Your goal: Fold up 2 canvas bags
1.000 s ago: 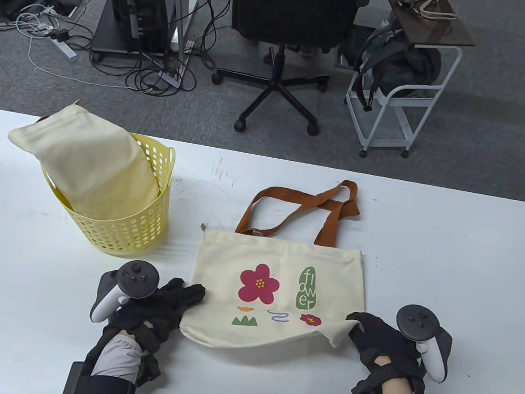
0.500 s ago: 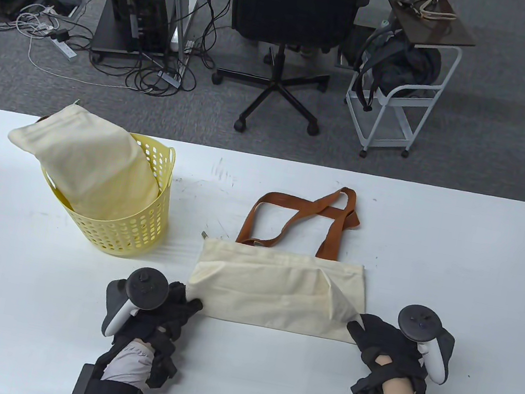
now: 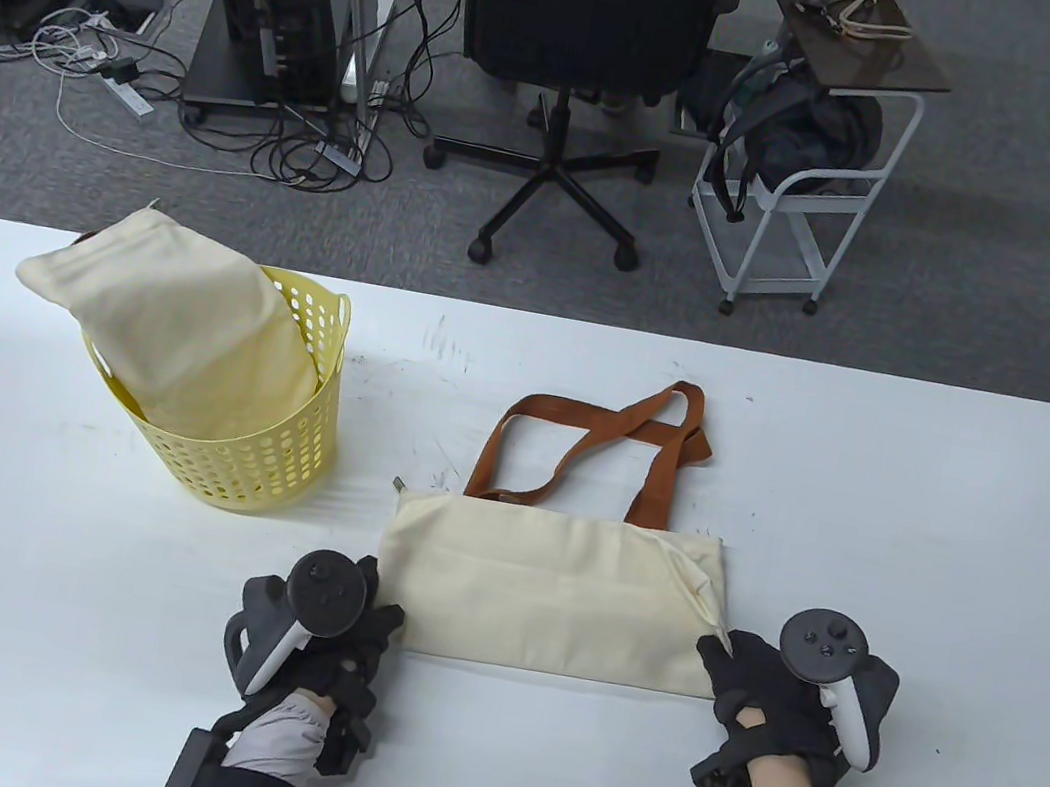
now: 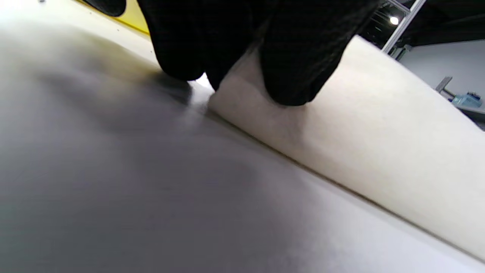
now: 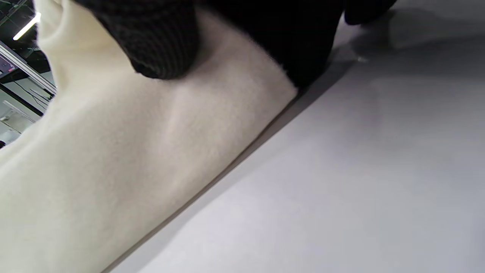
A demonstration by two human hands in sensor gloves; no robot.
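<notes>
Canvas bag [image 3: 542, 587] with the brown straps [image 3: 600, 442] is now folded in half on the white worktop [image 3: 922, 504], just right of the yellow basket [image 3: 255, 458]. A second ago the flower print was still face up and the near edge was lifted; half a second ago the flap was over but rumpled, with a loose corner sticking up on the right. Now it lies much flatter as a plain cream rectangle, print hidden, and only a small diagonal crease is left at the right end. The straps have shifted a bit too, but they're still splayed out on the far side of the bag, away from the person.

Left hand [image 3: 341, 630] has slid in closer to the bag's near left corner. In the left wrist view its fingertips [image 4: 291, 76] press down on the folded edge [image 4: 341, 125], so that grip looks like it's pressing rather than closed around the cloth. Right hand [image 3: 767, 690] sits at the near right corner, and the right wrist view shows a fingertip [image 5: 163, 49] down on the cream fabric [image 5: 113, 159] at that corner. I can't tell if it's pinching the cloth or just resting on it.

Second canvas bag [image 3: 172, 321] hasn't moved; it's still stuffed in the basket, hanging out over the rim on the left.
</notes>
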